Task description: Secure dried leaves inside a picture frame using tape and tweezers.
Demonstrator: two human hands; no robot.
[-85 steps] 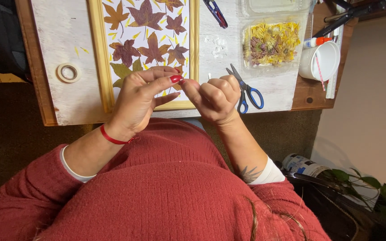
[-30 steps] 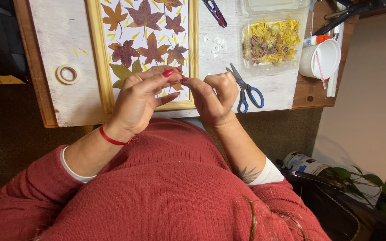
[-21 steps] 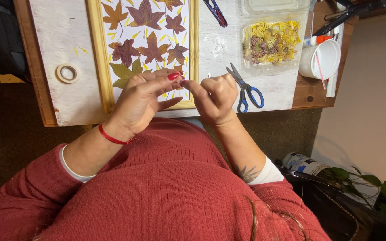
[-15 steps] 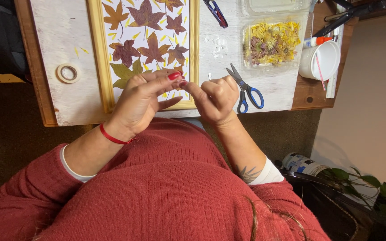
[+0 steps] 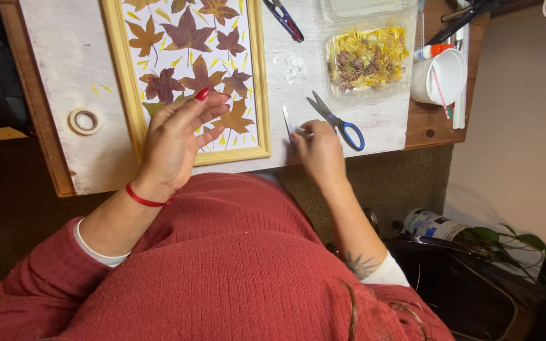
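Your pale wooden frame (image 5: 116,88) is nearly filled with pressed maroon leaves (image 5: 188,31); your left hand (image 5: 175,136) hovers open and empty, your right hand (image 5: 317,148) pinches a small white strip (image 5: 287,120) on the bench (image 5: 58,69).

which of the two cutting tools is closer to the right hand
The blue-handled scissors, lying open just beside the right hand. The small snips lie far up the table, beside the frame.

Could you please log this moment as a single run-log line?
left hand: open, over leaf frame | right hand: pinching small white strip, beside blue scissors | tape roll: on table
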